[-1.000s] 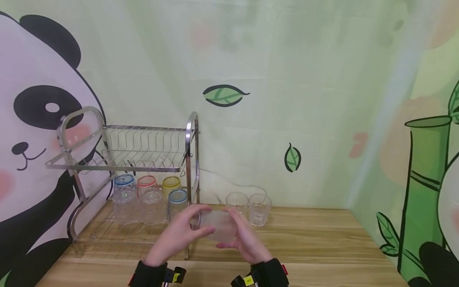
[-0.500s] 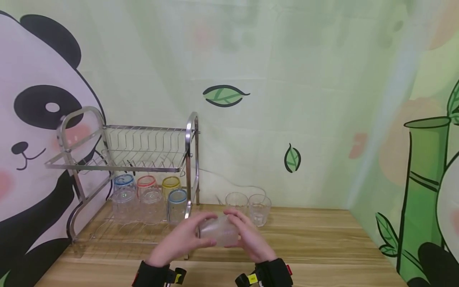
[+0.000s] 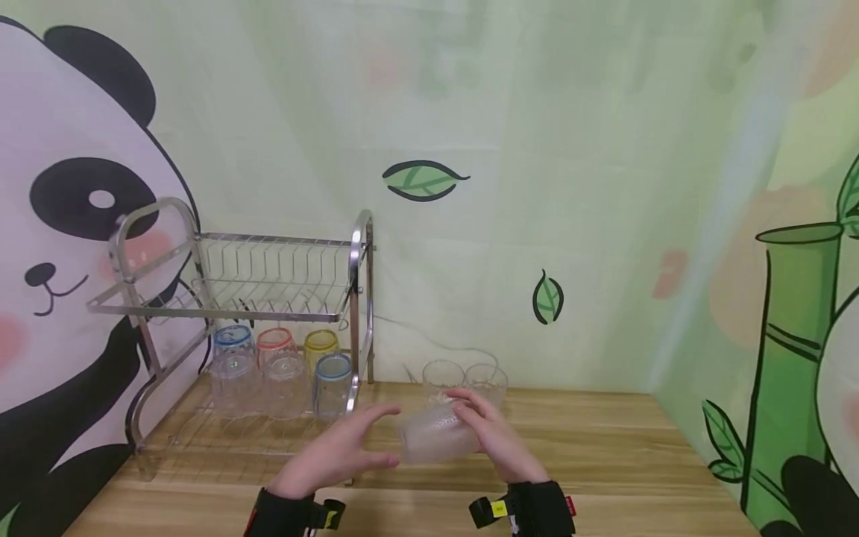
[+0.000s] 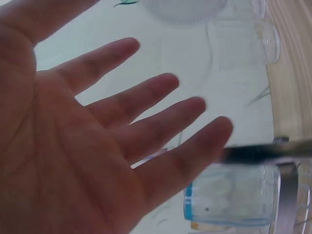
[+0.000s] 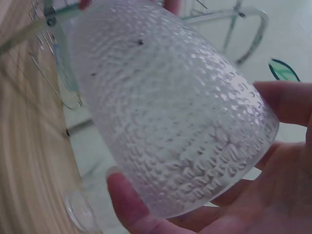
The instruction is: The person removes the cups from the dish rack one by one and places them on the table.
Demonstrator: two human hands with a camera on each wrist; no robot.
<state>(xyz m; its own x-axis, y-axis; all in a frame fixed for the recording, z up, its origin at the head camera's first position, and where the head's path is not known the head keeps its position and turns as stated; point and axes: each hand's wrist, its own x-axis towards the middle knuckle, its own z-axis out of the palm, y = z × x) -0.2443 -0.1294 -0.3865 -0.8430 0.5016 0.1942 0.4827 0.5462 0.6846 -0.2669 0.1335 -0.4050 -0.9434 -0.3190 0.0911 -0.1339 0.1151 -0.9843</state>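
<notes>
A clear, bumpy-textured drinking glass (image 3: 436, 436) lies tilted on its side in the air above the table. My right hand (image 3: 502, 440) grips it near one end, thumb and fingers on opposite sides. Close up in the right wrist view, the glass (image 5: 170, 107) fills the middle, with the right hand (image 5: 273, 190) around its lower right end. Just left of the glass in the head view is my left hand (image 3: 338, 455), apart from it. The left wrist view shows that left hand (image 4: 97, 131) with its fingers spread and nothing in its palm.
A two-tier metal dish rack (image 3: 241, 315) stands at the left. Several upside-down glasses, including a red-rimmed glass (image 3: 275, 340), fill its lower tier. Two clear glasses, one a right-hand glass (image 3: 495, 380), stand at the back of the wooden table (image 3: 584, 447).
Both hands were on the glass earlier. The left hand has let go, and the right hand has moved right with the glass, which has tilted.
</notes>
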